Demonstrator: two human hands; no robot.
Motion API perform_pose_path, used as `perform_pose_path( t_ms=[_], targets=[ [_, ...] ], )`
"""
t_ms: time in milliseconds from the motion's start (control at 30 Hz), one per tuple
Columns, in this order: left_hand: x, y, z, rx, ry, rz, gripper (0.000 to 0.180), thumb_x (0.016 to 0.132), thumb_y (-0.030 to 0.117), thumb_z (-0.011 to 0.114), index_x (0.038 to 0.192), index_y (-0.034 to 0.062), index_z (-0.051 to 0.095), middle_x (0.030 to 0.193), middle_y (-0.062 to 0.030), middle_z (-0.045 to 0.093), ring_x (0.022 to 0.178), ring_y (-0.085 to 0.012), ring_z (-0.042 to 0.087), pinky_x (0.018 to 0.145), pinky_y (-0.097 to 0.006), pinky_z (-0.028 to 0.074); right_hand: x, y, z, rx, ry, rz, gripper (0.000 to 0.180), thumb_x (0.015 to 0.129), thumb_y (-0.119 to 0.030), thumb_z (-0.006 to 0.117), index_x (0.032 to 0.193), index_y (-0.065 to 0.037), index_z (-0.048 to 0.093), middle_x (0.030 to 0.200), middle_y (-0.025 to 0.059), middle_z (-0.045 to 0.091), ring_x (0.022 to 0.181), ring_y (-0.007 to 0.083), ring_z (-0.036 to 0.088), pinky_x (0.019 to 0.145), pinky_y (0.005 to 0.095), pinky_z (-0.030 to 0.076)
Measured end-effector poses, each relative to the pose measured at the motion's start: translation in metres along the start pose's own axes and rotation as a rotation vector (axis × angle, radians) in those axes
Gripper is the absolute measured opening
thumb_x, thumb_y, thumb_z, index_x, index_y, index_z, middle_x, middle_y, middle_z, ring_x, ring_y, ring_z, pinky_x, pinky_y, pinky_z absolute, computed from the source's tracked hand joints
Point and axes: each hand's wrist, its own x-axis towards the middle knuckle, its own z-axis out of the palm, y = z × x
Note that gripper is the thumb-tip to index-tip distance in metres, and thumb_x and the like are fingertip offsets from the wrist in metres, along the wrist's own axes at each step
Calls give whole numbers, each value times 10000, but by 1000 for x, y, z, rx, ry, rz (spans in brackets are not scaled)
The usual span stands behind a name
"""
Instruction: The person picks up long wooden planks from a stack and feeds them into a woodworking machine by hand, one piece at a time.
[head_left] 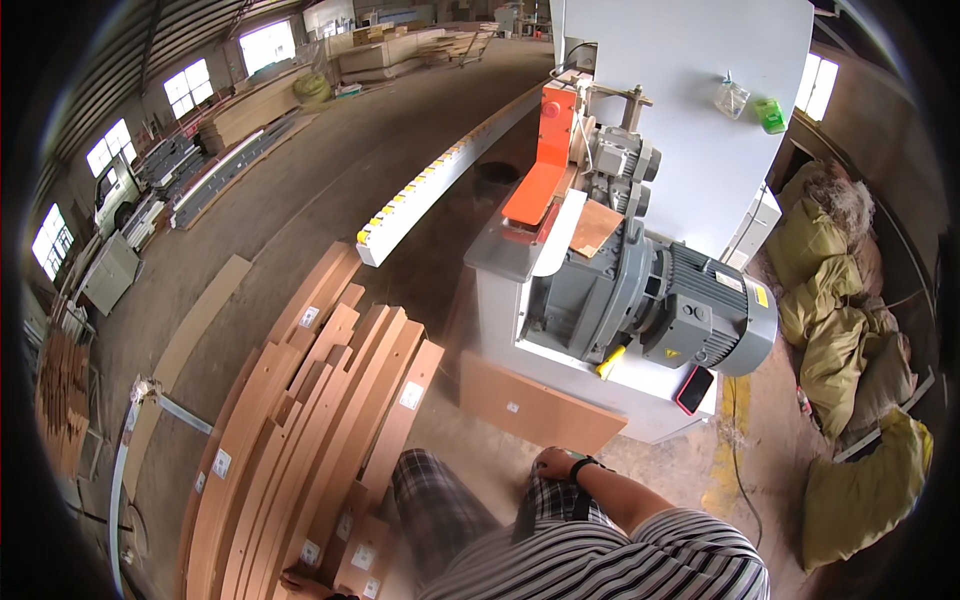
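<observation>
At the lower edge, my left hand [302, 583] is partly in view, touching the stack of brown boards [330, 400]. Only some fingers show, so its grip cannot be made out. The boards are long, narrow and wood-coloured, with white labels on several. My right hand [556, 463] rests on my right knee, its fingers bent loosely over the checked cloth, and seems to hold nothing. A dark band circles that wrist. Just ahead of the knee, a brown panel [540, 405] leans against the base of a machine [600, 300].
The machine carries a large grey motor [705, 310], an orange guard [540, 190], a phone [694, 390] and a yellow-handled tool [610, 362]. A white roller rail [450, 170] runs away from it. Stuffed sacks [830, 340] lie at right; a cable [740, 470] crosses the floor.
</observation>
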Motion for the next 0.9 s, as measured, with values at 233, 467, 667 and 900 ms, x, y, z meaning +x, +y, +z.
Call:
perform_pose_path(
  t_ms=[233,467,667,900],
  targets=[
    [0,0,4,14,-17,-2,221,994,183,413,1081,11,523,974,-118,588,882,-219,592,800,-349,494,11,1,7,-51,-322,147,359,789,-396,578,958,-100,690,1054,175,644,1068,352,559,973,470,400],
    [3,-2,1,29,-33,1,215,992,180,419,1071,12,527,967,-114,586,881,-217,592,797,-348,491,2,-1,8,-119,-1,-33,267,799,-237,513,808,-68,719,866,131,696,812,298,676,735,418,543],
    [1,-2,0,42,-39,5,210,989,178,424,1062,12,530,962,-111,584,880,-216,591,794,-347,490,10,8,9,-15,-252,79,341,824,-379,540,954,-104,696,1017,147,665,1010,334,593,920,431,443],
    [-3,-1,-3,41,-49,5,204,987,175,429,1052,12,534,955,-107,581,878,-214,590,790,-345,487,46,-20,-105,648,191,219,199,926,-215,556,893,-59,675,781,47,670,699,138,623,650,287,517]
  ],
)
